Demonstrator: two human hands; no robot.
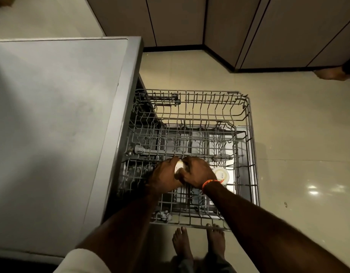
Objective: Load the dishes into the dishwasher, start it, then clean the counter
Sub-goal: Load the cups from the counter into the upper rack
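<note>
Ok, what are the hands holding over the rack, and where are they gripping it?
Both hands, left hand and right hand, grip a small white dish by opposite sides; which dish it is cannot be told.

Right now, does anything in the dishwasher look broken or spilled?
Nothing stands out. The rack looks whole, a white dish sits upside down in it, and both hands hold another white dish.
</note>
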